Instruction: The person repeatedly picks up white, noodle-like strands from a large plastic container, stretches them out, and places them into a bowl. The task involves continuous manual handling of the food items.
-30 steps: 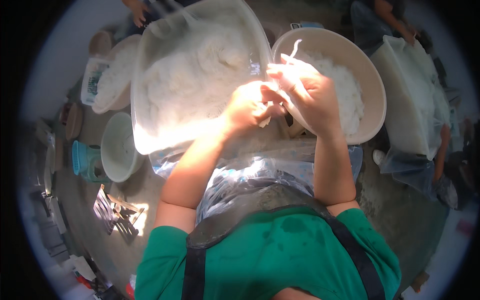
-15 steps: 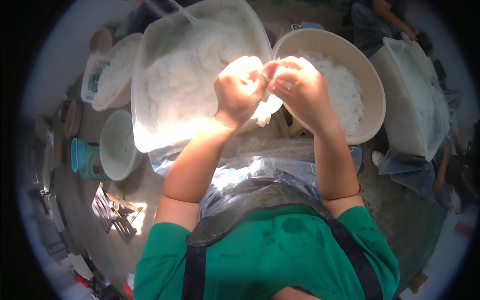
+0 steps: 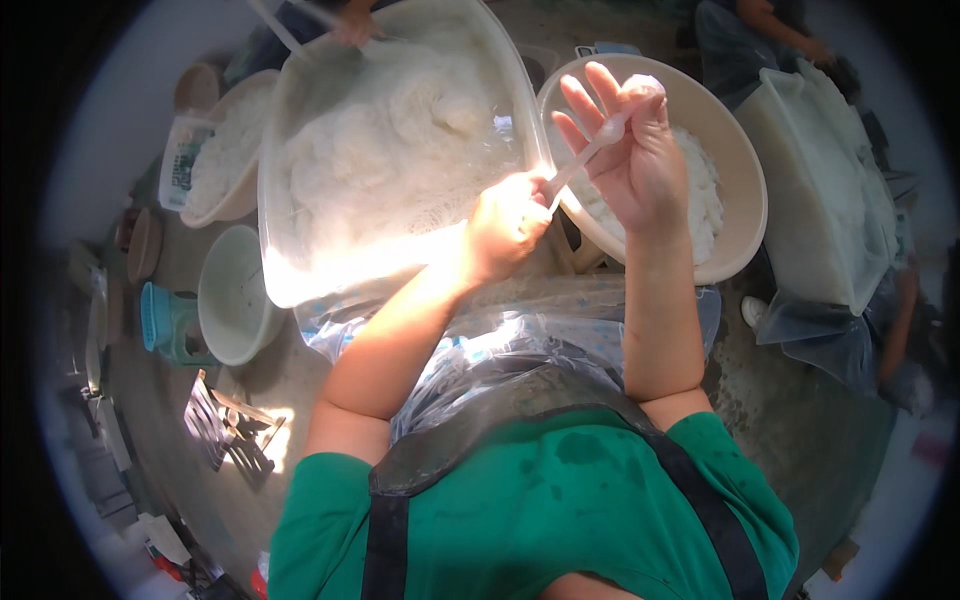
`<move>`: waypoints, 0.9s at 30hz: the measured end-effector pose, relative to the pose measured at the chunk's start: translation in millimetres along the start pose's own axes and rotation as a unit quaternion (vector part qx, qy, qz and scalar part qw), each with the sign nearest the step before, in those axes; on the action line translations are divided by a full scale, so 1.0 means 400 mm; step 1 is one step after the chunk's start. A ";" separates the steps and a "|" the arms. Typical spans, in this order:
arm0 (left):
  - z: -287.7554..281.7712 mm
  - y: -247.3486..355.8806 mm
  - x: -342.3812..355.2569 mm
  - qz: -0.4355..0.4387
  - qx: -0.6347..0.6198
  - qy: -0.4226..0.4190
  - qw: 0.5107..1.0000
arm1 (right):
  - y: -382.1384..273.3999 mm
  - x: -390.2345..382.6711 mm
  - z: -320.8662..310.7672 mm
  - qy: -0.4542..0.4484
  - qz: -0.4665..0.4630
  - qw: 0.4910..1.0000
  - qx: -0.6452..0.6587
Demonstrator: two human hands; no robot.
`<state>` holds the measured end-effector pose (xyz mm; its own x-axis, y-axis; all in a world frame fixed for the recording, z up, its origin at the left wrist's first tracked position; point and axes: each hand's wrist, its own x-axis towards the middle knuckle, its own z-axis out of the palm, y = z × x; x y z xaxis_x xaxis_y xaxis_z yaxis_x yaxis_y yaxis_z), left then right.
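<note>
A pale, translucent white strand point(image 3: 590, 155) is stretched slantwise between my two hands. My left hand point(image 3: 508, 225) is closed round its lower end, above the near right corner of a large white tub point(image 3: 272, 240). Higher up, over the round beige basin point(image 3: 748, 215), my right hand point(image 3: 640, 165) is palm up. Its thumb and a fingertip pinch the strand's upper end while the other fingers spread apart. White stringy material point(image 3: 400, 140) lies in the tub, apparently in liquid. Similar white pieces point(image 3: 700, 205) partly fill the basin, some hidden behind my right hand.
Another person's hand point(image 3: 355, 22) is at the tub's far rim. To the left stand a pale green bowl point(image 3: 225, 300), a turquoise plastic stool point(image 3: 180, 325) and a smaller beige basin point(image 3: 235, 205) of white material. A large white container point(image 3: 815, 200) stands at the right.
My hands were together over the gap between tub and basin. The right has moved up and right, drawing the strand out; the left has dropped slightly. Another person's hand now shows at the tub.
</note>
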<state>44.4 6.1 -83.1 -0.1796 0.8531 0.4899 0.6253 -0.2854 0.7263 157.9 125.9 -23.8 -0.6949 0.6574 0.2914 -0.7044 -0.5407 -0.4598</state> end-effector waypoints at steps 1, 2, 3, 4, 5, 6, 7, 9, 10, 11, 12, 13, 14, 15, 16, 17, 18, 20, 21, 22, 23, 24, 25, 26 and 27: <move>0.000 -0.020 0.025 0.106 0.008 0.004 0.994 | -0.006 0.004 -0.006 -0.067 0.033 0.997 0.035; 0.001 -0.032 0.034 0.018 -0.096 0.054 0.994 | -0.005 0.006 0.000 -0.134 0.070 0.986 0.073; 0.002 -0.038 0.043 -0.070 -0.198 0.102 0.972 | 0.000 -0.001 0.019 -0.113 0.054 0.991 0.051; 0.001 -0.044 0.055 -0.156 -0.299 0.147 0.930 | -0.010 -0.011 0.043 -0.117 0.023 0.993 -0.009; -0.020 -0.055 0.073 -0.237 -0.408 0.200 0.859 | -0.018 -0.020 0.066 -0.125 -0.006 0.990 -0.065; -0.048 -0.064 0.089 -0.310 -0.508 0.249 0.764 | -0.022 -0.025 0.075 -0.133 -0.035 0.983 -0.121; -0.062 -0.062 0.102 -0.382 -0.507 0.291 0.716 | -0.039 -0.015 0.046 -0.153 -0.058 0.971 -0.176; -0.066 -0.071 0.069 -0.401 -0.602 0.282 0.631 | -0.011 -0.014 -0.035 -0.001 -0.149 0.873 -0.464; -0.069 -0.079 0.039 -0.409 -0.645 0.279 0.581 | 0.010 -0.024 -0.086 0.074 -0.183 0.783 -0.590; -0.067 -0.137 -0.039 -0.301 -0.727 0.162 0.596 | 0.015 -0.044 -0.151 0.056 -0.240 0.550 -0.798; -0.055 -0.122 -0.066 -0.333 -0.722 0.200 0.573 | 0.022 -0.080 -0.186 0.064 -0.189 0.501 -0.842; -0.041 -0.090 -0.102 -0.363 -0.713 0.239 0.550 | 0.033 -0.120 -0.205 0.070 -0.137 0.451 -0.879; -0.032 -0.065 -0.135 -0.393 -0.702 0.277 0.525 | 0.056 -0.153 -0.211 0.098 -0.001 0.528 -0.843; -0.015 -0.085 -0.186 -0.354 -0.711 0.267 0.545 | 0.084 -0.178 -0.216 0.125 0.136 0.591 -0.785; 0.010 -0.129 -0.265 -0.313 -0.716 0.261 0.567 | 0.122 -0.203 -0.230 0.106 0.135 0.609 -0.774; 0.033 -0.166 -0.324 -0.270 -0.721 0.250 0.587 | 0.165 -0.225 -0.250 0.090 0.132 0.625 -0.764; 0.052 -0.180 -0.354 -0.276 -0.691 0.262 0.615 | 0.193 -0.234 -0.263 0.073 0.128 0.641 -0.754; 0.093 -0.189 -0.383 -0.287 -0.627 0.281 0.668 | 0.218 -0.228 -0.268 0.052 0.116 0.645 -0.754; 0.106 -0.196 -0.392 -0.306 -0.483 0.240 0.784 | 0.225 -0.225 -0.269 0.041 0.110 0.647 -0.754; 0.116 -0.197 -0.395 -0.321 -0.318 0.201 0.869 | 0.227 -0.225 -0.271 0.047 0.112 0.641 -0.758; 0.103 -0.170 -0.367 -0.411 -0.474 0.221 0.747 | 0.224 -0.224 -0.276 0.054 0.113 0.633 -0.764; 0.090 -0.142 -0.335 -0.482 -0.606 0.231 0.590 | 0.219 -0.224 -0.281 0.061 0.114 0.625 -0.770; 0.087 -0.106 -0.303 -0.525 -0.513 0.205 0.647 | 0.214 -0.224 -0.277 0.065 0.127 0.620 -0.772; 0.086 -0.102 -0.303 -0.514 -0.426 0.147 0.730 | 0.203 -0.226 -0.270 0.069 0.140 0.614 -0.773; 0.086 -0.099 -0.304 -0.493 -0.330 0.087 0.800 | 0.192 -0.232 -0.265 0.074 0.153 0.609 -0.775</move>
<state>67.6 -71.4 -187.8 -0.4766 0.7488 -0.4606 -0.4130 0.2718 0.8692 183.6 79.0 -175.1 -0.6584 0.7520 -0.0322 0.5164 0.4202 -0.7461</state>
